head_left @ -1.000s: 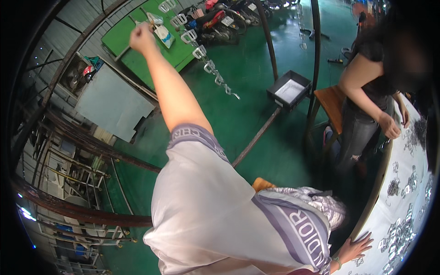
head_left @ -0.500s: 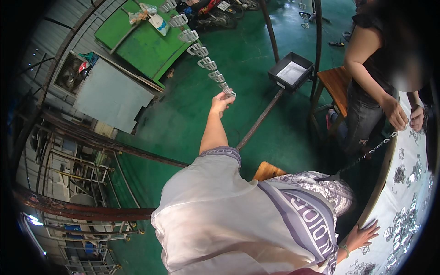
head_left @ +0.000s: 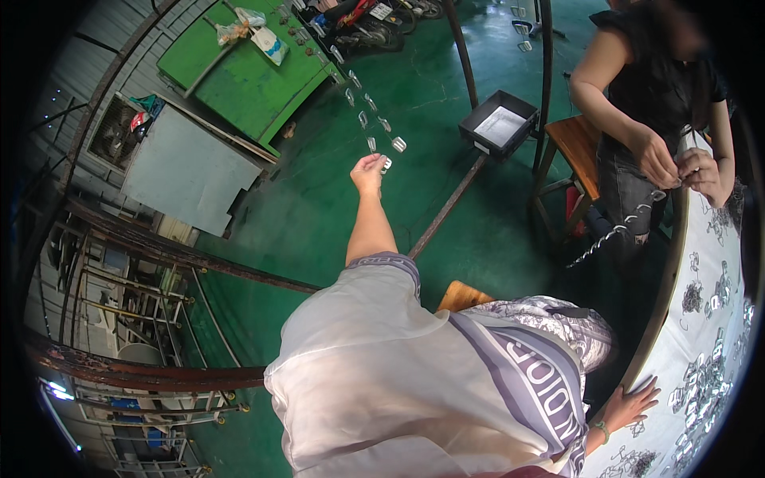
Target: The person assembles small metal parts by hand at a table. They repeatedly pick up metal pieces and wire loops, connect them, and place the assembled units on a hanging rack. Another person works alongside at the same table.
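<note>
My left hand (head_left: 368,174) reaches out, its fingers pinched on a silvery metal buckle (head_left: 386,164) at the lower end of a hanging strand. Above it, more metal buckles (head_left: 398,144) hang spaced out in two slanting rows; what joins them is too thin to make out. My right hand (head_left: 632,410) lies flat with fingers spread on the edge of a white-topped table (head_left: 665,358), holding nothing. Beyond its fingertips is a heap of metal buckles (head_left: 701,382). Dark bent wire hooks (head_left: 629,464) lie close to that wrist.
A co-worker's hands (head_left: 677,167) hold a chain of metal pieces (head_left: 602,244) at the table's far end. Near that person stand a wooden stool (head_left: 570,151) and a black tray (head_left: 500,123). Rusty frame bars (head_left: 199,253) cross the left. A green cabinet (head_left: 239,76) stands behind the strand.
My left hand has shifted slightly left, and the strand has turned and spread from one row into two. My right hand stays put. The co-worker's hands have moved left and farther away.
</note>
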Tool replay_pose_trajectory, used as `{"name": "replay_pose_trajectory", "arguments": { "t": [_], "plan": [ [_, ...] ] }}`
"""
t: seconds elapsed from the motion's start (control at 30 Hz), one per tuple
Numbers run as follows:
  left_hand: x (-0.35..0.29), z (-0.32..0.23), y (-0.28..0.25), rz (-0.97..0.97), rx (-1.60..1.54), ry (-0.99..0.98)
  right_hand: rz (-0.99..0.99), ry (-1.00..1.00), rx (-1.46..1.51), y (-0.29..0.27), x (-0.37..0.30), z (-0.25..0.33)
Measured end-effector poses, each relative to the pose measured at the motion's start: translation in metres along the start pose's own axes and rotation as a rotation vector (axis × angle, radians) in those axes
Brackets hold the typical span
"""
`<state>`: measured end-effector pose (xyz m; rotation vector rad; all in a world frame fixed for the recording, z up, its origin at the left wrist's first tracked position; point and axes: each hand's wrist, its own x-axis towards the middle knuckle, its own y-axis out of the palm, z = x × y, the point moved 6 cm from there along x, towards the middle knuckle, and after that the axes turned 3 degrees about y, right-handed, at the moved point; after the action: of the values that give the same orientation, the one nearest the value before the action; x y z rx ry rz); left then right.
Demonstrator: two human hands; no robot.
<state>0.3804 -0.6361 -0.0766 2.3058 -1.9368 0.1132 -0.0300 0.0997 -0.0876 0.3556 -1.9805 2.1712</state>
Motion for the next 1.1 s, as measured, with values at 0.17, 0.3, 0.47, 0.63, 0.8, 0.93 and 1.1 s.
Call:
{"name": "replay_pose_trajectory", "arguments": {
  "t": [0.17, 0.3, 0.47, 0.63, 0.8, 0.93, 1.1],
  "plan": [
    [0.003, -0.012, -0.002, -0.04, -0.064, 0.069, 0.008, -0.008, 0.002, 0.002, 0.0, 0.001],
    [0.011, -0.007, -0.007, -0.103, -0.108, 0.054, 0.025, 0.006, 0.007, 0.003, -0.001, 0.004],
    [-0.003, 0.017, 0.019, -0.031, -0.091, 0.026, 0.087, 0.064, 0.006, -0.005, -0.008, 0.007],
    [-0.072, 0.084, 0.069, 0.529, 0.385, -0.031, 0.096, 0.034, 0.156, -0.018, -0.012, 0.025],
    [-0.215, 0.124, 0.182, 1.383, 0.578, -0.125, 0.114, 0.059, 0.088, -0.053, -0.009, 0.03],
    [-0.347, 0.079, 0.269, 1.801, 0.476, 0.054, 0.055, 0.092, 0.212, -0.071, -0.012, 0.028],
    [-0.465, 0.012, 0.323, 2.087, 0.104, 0.006, -0.209, 0.19, 0.472, -0.067, -0.009, 0.007]
  ]
}}
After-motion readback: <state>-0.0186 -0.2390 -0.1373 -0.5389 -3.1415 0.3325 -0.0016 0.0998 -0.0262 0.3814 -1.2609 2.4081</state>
